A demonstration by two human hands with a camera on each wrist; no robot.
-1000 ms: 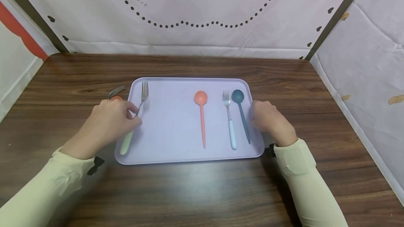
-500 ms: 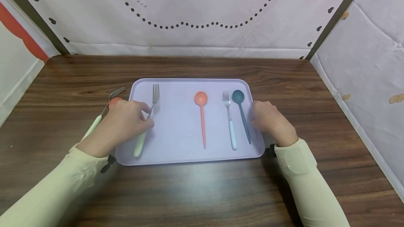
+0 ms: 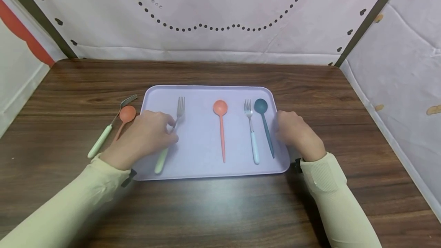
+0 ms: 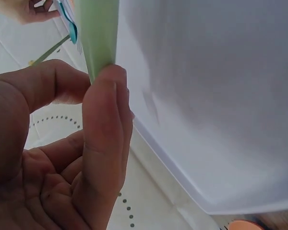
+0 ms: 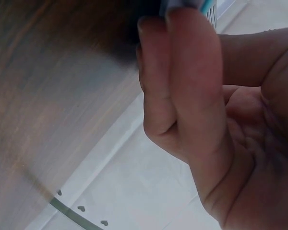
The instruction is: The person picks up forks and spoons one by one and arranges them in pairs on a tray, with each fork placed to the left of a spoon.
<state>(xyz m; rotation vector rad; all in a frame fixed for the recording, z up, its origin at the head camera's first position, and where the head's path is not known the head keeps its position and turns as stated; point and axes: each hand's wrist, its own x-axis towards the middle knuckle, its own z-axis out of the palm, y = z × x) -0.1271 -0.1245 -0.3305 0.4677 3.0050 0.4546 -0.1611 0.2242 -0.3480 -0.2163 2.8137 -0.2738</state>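
My left hand [image 3: 144, 137] pinches a fork with a pale green handle [image 3: 162, 162] over the left part of a lilac tray [image 3: 196, 137]. In the left wrist view the green handle [image 4: 102, 33] sits between thumb and fingers. Whether the fork touches the tray, I cannot tell. On the tray lie a coral spoon [image 3: 221, 125], a fork with a light blue handle [image 3: 253, 146] and a dark teal spoon [image 3: 265, 125], roughly side by side. At the right rim, my right hand [image 3: 298, 135] grips the tray's edge; its fingertips are partly hidden.
Left of the tray, a second green-handled fork [image 3: 100, 141] and another coral spoon [image 3: 127, 114] lie on the dark wooden table [image 3: 213, 217]. The spoon's handle is partly behind my left hand. A white patterned cloth [image 3: 220, 3] hangs beyond the table's back edge.
My left hand has moved right across the tray with the green-handled fork, uncovering the coral spoon and fork at the left. The right hand stays at the rim.
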